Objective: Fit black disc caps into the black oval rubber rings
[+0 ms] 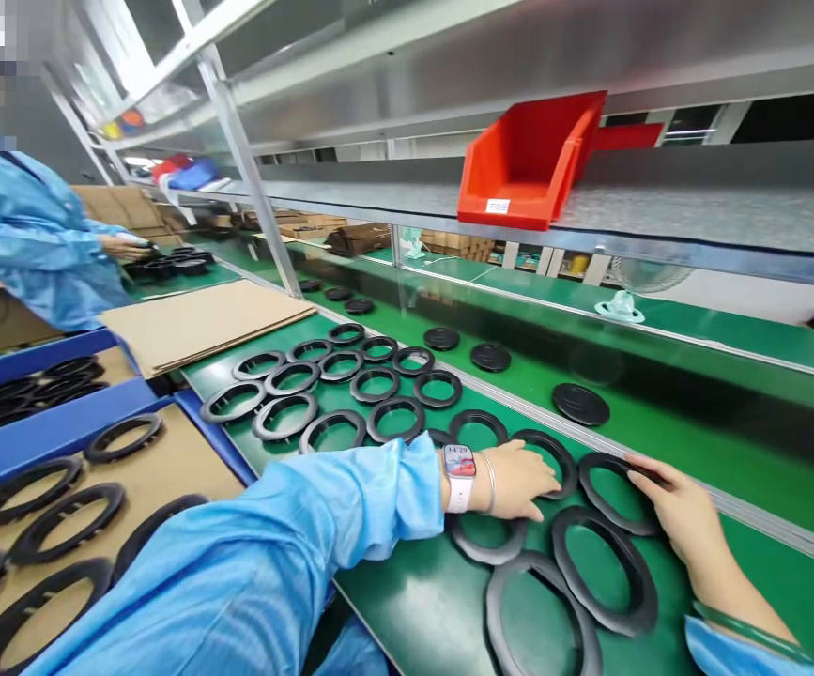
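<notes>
Many black plastic rings lie in loose rows on the green work surface (421, 601). My left hand (515, 479), with a watch at the wrist, reaches over them. Its fingers are stretched out and touch the near side of one black ring (567, 460); part of that ring is hidden beneath them. My right hand (688, 521) has thumb and fingers on the right edge of another black ring (600, 507), which lies on the surface. Closer to me are two larger-looking rings, a black ring (642, 587) and a grey-lit ring (498, 610).
Black discs (581, 404) lie on the green strip beyond a metal rail (751, 514). At left stand blue trays (61, 437) of rings and cardboard sheets (202, 324). A red bin (512, 202) sits on the shelf overhead. Another person (26, 235) handles black parts at far left.
</notes>
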Demonstrator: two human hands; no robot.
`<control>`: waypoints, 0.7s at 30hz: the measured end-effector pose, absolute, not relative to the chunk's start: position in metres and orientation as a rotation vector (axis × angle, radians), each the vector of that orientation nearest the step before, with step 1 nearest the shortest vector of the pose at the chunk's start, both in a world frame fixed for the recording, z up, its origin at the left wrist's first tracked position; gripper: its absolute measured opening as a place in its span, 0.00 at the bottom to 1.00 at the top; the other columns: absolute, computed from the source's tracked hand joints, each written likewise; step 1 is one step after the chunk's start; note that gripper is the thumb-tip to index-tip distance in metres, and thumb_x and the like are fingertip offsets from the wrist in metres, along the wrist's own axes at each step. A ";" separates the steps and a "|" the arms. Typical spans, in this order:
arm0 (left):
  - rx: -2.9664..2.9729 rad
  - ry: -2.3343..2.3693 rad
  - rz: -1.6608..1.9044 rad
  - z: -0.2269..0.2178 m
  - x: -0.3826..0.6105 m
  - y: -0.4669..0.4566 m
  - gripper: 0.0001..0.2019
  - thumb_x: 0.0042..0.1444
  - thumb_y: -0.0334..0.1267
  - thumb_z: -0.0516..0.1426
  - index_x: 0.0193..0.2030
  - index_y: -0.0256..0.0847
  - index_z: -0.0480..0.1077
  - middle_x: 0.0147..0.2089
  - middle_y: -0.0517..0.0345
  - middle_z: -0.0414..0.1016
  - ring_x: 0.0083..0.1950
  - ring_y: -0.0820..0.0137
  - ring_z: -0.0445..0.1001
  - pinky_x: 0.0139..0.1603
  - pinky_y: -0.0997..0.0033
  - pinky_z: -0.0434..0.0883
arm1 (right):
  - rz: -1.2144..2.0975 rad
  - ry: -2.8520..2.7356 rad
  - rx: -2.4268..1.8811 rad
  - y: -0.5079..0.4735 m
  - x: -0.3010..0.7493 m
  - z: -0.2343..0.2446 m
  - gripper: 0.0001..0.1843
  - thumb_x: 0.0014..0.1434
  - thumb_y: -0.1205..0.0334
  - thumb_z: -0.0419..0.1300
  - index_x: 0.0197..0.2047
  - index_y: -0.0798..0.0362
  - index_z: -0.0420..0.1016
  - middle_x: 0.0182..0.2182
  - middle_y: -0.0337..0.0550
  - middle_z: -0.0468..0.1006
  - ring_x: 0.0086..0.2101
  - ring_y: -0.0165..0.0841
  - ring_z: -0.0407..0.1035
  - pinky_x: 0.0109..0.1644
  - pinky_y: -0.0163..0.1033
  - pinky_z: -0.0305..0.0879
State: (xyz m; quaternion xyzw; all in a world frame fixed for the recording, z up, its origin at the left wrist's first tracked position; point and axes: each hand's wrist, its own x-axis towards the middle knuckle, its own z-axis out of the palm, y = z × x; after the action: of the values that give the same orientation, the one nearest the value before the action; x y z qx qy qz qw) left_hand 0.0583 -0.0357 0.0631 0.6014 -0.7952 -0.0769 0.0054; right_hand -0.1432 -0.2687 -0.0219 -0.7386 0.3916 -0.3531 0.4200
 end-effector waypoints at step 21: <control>3.016 -0.119 0.492 0.051 0.256 0.282 0.44 0.64 0.62 0.26 0.65 0.27 0.60 0.63 0.29 0.66 0.61 0.41 0.65 0.54 0.40 0.69 | -0.901 0.883 -1.924 -0.257 -0.141 -0.019 0.24 0.46 0.44 0.66 0.41 0.51 0.84 0.45 0.51 0.81 0.49 0.50 0.72 0.63 0.61 0.60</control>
State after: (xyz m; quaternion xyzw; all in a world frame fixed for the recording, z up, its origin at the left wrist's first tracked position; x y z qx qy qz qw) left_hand 0.2562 0.2822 0.0510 0.9854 -0.0390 0.1606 0.0419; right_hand -0.1411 -0.2566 -0.0193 -0.7635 0.3505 -0.3575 0.4079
